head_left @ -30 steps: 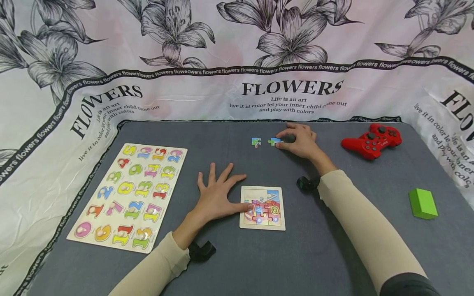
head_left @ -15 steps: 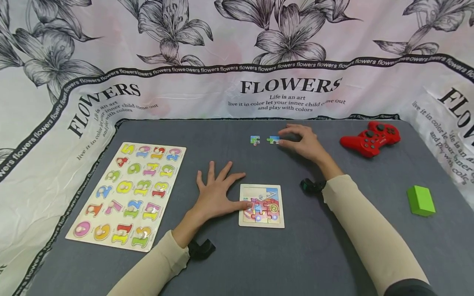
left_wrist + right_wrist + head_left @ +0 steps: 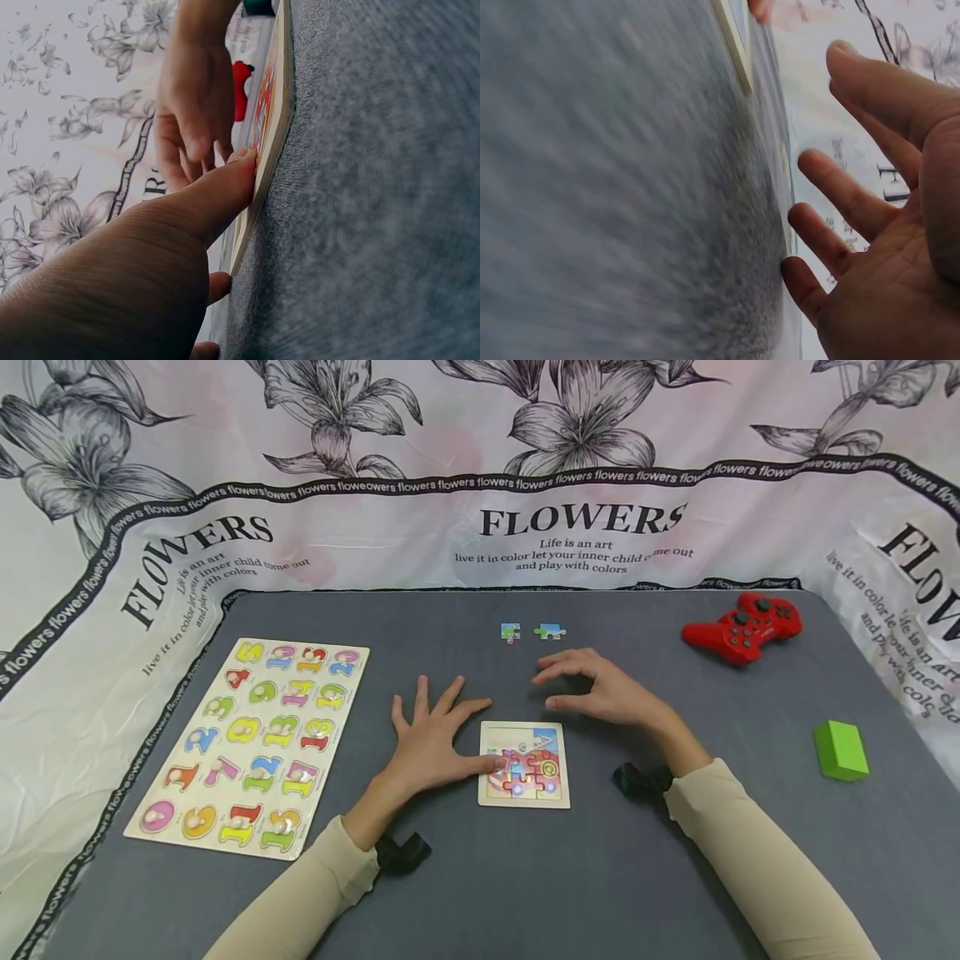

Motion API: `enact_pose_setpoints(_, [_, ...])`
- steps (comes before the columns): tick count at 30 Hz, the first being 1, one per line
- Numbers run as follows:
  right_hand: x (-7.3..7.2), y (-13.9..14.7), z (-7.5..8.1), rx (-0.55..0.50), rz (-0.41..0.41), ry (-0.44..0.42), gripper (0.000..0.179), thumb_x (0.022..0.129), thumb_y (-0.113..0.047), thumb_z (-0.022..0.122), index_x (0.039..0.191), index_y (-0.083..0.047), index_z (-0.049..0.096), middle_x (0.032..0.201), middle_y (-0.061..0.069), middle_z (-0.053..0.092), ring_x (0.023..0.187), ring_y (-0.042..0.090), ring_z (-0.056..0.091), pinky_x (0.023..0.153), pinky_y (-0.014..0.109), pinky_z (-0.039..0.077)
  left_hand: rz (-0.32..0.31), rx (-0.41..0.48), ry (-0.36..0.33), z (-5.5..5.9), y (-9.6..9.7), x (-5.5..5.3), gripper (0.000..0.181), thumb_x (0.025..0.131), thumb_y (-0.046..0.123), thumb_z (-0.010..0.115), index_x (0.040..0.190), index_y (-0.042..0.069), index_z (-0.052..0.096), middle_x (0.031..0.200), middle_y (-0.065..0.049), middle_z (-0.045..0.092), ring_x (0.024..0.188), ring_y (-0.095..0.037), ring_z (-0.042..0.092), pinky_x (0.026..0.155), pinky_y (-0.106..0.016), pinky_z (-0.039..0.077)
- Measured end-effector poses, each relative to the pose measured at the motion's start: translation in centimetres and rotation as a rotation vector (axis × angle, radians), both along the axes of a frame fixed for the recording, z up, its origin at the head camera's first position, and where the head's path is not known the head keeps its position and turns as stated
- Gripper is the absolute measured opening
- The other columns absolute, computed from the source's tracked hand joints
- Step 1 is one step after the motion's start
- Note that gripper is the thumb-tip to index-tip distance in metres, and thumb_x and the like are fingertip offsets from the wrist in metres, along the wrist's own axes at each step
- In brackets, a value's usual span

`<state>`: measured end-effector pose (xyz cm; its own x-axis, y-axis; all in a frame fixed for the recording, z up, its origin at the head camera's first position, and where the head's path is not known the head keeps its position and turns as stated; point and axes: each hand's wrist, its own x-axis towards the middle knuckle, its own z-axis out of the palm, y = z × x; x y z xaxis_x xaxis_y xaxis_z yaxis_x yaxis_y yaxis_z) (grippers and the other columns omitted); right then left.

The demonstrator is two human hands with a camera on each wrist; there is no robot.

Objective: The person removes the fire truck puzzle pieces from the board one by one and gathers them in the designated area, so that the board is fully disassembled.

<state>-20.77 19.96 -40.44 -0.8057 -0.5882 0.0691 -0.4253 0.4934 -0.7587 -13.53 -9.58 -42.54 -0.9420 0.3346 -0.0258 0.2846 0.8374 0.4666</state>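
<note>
My left hand (image 3: 429, 749) lies spread on the grey table, its thumb resting on the left side of a small square jigsaw puzzle (image 3: 534, 774) in a pale wooden frame. The left wrist view shows that thumb pressing the frame (image 3: 279, 120) near its edge. Above and right of the puzzle, my right hand (image 3: 607, 689) hovers with fingers loosely bent and nothing between them. Two loose jigsaw pieces, a left one (image 3: 510, 632) and a right one (image 3: 551, 632), lie beyond it near the far edge.
A wooden number board (image 3: 251, 747) with colourful knobbed numerals lies at the left. A red game controller (image 3: 742, 628) sits at the back right, and a green block (image 3: 841, 750) stands nearer on the right. A flower-print cloth (image 3: 420, 539) hangs behind the table.
My right hand has let go of the right loose piece and drawn back toward the puzzle. The left hand stays on the frame. The head view has tilted slightly.
</note>
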Motion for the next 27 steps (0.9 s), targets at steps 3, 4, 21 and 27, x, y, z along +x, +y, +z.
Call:
enact_pose_setpoints(3, [1.1, -0.3, 0.0, 0.026, 0.037, -0.018, 0.034, 0.089, -0.021, 0.081, 0.123, -0.02, 0.074, 0.149, 0.01, 0.056, 0.139, 0.03, 0.041, 0.112, 0.061, 0.03, 0.0, -0.002, -0.004, 0.0, -0.1, 0.0, 0.088, 0.075, 0.073, 0.073, 0.152, 0.038, 0.048, 0.172, -0.004, 0.018, 0.157, -0.047, -0.011, 0.114, -0.078, -0.011])
enact_pose_setpoints(4, [1.4, -0.4, 0.0, 0.03, 0.045, -0.021, 0.034, 0.089, -0.021, 0.081, 0.122, -0.021, 0.075, 0.149, 0.01, 0.056, 0.138, 0.03, 0.04, 0.113, 0.063, 0.027, 0.0, -0.002, -0.006, 0.0, -0.1, 0.0, 0.088, 0.075, 0.073, 0.073, 0.152, 0.038, 0.048, 0.172, -0.004, 0.018, 0.157, -0.047, -0.012, 0.114, -0.078, -0.011])
enact_pose_setpoints(21, [3.3, -0.9, 0.2, 0.138, 0.134, 0.041, 0.033, 0.082, -0.027, 0.087, 0.114, -0.031, 0.077, 0.155, 0.011, 0.05, 0.141, 0.033, 0.031, 0.102, 0.056, 0.021, -0.009, -0.011, 0.001, 0.1, 0.0, -0.2, 0.089, 0.075, 0.073, 0.074, 0.153, 0.038, 0.046, 0.173, -0.004, 0.017, 0.157, -0.047, -0.013, 0.114, -0.078, -0.011])
enact_pose_setpoints(27, [3.4, -0.9, 0.1, 0.165, 0.167, 0.038, 0.03, 0.083, -0.024, 0.086, 0.11, -0.035, 0.077, 0.159, 0.012, 0.044, 0.146, 0.037, 0.024, 0.105, 0.061, 0.019, -0.006, -0.018, -0.008, 0.1, -0.1, -0.2, 0.09, 0.075, 0.074, 0.073, 0.153, 0.038, 0.046, 0.173, -0.004, 0.016, 0.157, -0.046, -0.013, 0.114, -0.078, -0.011])
